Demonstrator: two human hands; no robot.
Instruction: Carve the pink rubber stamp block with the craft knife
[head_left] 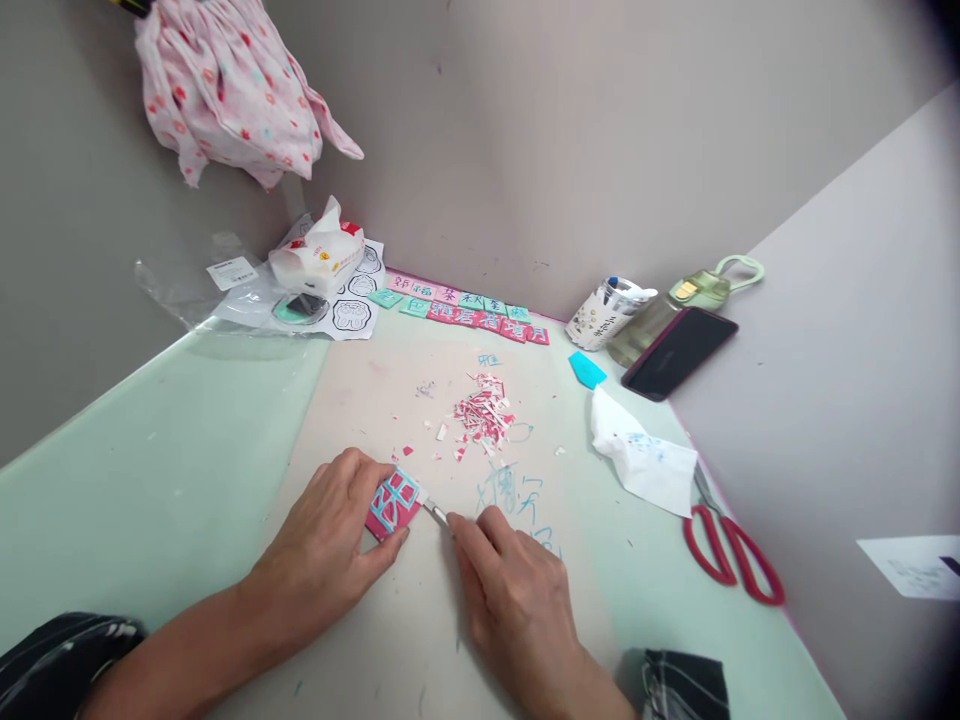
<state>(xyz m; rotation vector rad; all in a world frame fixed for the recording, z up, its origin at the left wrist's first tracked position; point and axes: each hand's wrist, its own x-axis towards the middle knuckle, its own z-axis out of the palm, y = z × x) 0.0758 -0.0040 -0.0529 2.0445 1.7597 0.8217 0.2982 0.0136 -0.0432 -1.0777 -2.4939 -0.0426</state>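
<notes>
A small red card (396,499) with a light-blue character on it lies on the pale mat (337,400), its left side held between the thumb and fingers of my left hand (334,525). My right hand (514,580) grips a slim craft knife (436,511), whose tip meets the card's upper right edge. Beyond the card is a pile of red and white paper scraps (484,414). Rows of pink, green and red character cards (457,305) line the mat's far end.
At the right are red-handled scissors (731,555), a crumpled tissue (645,460), a blue piece (586,370), a phone (680,352), a bottle (637,330) and a pen cup (602,315). A tissue pack (319,260) sits far left, below hanging pink cloth (232,90).
</notes>
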